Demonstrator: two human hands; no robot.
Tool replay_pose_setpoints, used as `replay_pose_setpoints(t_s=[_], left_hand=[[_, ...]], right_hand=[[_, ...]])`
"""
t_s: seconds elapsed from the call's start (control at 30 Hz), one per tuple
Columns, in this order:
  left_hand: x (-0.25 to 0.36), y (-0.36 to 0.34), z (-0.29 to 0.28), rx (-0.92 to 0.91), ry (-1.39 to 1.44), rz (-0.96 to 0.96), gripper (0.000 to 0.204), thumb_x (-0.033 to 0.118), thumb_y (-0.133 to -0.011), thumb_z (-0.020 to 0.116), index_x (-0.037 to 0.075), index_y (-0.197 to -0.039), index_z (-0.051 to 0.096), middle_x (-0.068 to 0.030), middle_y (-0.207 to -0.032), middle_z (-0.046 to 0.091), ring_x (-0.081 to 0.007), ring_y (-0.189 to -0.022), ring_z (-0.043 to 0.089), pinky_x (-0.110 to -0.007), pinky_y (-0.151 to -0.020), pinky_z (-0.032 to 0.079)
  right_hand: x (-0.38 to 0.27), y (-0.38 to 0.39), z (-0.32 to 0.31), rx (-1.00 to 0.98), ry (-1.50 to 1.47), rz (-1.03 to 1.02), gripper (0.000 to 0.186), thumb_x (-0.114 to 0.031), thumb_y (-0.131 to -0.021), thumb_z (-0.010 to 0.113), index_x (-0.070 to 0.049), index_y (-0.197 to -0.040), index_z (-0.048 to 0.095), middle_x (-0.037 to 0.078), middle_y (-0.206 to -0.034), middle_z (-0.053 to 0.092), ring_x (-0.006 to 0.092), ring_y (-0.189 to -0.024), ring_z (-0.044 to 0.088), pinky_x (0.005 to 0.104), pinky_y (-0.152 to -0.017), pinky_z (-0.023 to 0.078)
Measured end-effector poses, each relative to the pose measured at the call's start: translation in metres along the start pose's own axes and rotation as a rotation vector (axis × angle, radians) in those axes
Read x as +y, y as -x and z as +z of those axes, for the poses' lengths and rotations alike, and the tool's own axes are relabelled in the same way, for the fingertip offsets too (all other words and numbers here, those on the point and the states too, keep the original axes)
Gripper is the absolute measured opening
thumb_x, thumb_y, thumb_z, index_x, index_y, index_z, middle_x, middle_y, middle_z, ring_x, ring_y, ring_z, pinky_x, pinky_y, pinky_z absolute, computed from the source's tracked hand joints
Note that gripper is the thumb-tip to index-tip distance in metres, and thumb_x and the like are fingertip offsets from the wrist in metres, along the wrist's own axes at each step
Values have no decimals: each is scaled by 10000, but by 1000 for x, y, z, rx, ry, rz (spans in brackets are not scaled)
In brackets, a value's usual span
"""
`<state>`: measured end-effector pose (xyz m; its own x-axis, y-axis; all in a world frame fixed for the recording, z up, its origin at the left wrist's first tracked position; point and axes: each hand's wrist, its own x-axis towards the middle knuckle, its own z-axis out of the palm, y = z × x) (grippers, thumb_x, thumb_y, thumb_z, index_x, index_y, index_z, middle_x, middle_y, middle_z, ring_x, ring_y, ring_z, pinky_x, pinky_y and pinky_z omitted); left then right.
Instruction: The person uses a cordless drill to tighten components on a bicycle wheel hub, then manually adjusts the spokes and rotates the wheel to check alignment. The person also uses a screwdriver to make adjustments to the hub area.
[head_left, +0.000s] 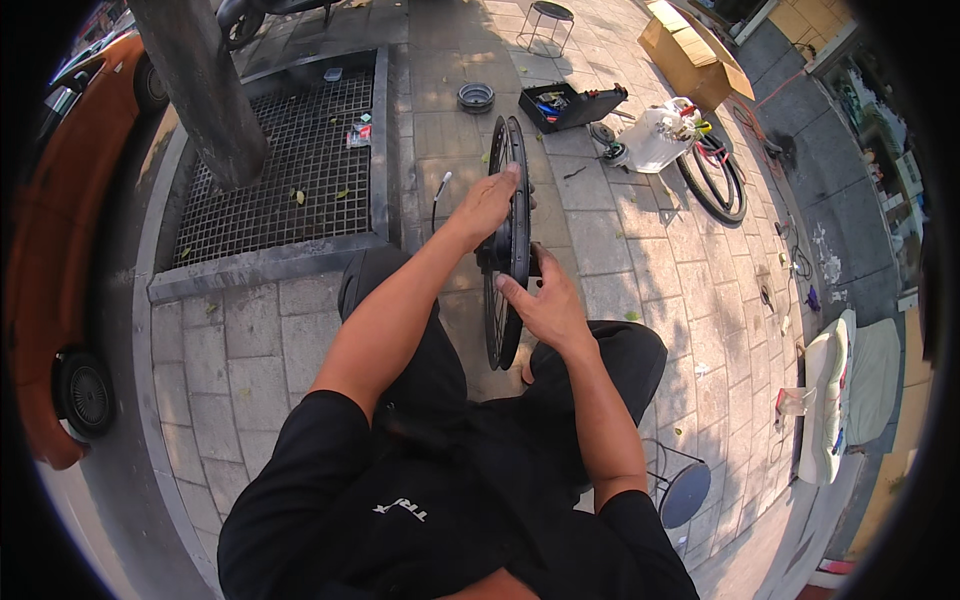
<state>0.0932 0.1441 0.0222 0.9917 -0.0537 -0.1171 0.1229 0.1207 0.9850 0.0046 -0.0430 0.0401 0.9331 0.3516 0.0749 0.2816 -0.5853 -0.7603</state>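
Observation:
A black spoked wheel with a thick dark hub stands upright in front of me, between my knees, seen nearly edge-on. The rim is bare, with no tyre on it. On its far upper part my left hand is closed around the rim, fingers partly hidden. My right hand holds the rim lower down on the right side, its thumb laid on the rim and its other fingers behind, near the hub. A short black cable with a pale connector sticks out to the left of the wheel.
Beyond the wheel are a round dark metal part, an open black toolbox, a whitish plastic container and tyres. A cardboard box stands farther back. At left is a tree grate; a stool stands near right.

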Motion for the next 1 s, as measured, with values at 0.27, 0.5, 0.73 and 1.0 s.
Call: replay_pose_setpoints(t_s=[0.27, 0.5, 0.73, 1.0], left_hand=[[2, 4, -46, 238, 277, 106, 619, 495, -1138, 405, -45, -1298, 660, -173, -1201, 739, -247, -1084, 713, -389, -984, 542], [26, 25, -93, 538, 614, 118, 466, 410, -1128, 439, -4, -1177, 646, -116, -997, 701, -267, -906, 684, -418, -861, 544], [24, 32, -99, 502, 610, 149, 447, 416, -1117, 477, 7, -1173, 650, -107, -982, 689, -258, -900, 672, -409, -845, 524], [28, 35, -106, 508, 629, 162, 433, 400, -1110, 495, 0, -1167, 649, -103, -956, 686, -258, -856, 670, -407, -825, 522]], right_hand=[[8, -6, 10, 255, -145, 196, 352, -231, -1004, 666, 30, -1235, 617, 184, -936, 706, 305, -857, 694, 420, -817, 537], [29, -28, -8, 304, -85, 189, 259, -200, -963, 724, 25, -1084, 678, 66, -773, 656, 140, -713, 603, 331, -689, 510], [60, -51, -4, 340, -195, 162, 206, -160, -960, 722, -21, -1112, 708, -11, -751, 638, 57, -623, 564, 238, -544, 440], [38, -56, -8, 289, -265, 258, 225, -166, -958, 721, -25, -1133, 706, 0, -749, 634, 53, -550, 521, 241, -474, 407]])
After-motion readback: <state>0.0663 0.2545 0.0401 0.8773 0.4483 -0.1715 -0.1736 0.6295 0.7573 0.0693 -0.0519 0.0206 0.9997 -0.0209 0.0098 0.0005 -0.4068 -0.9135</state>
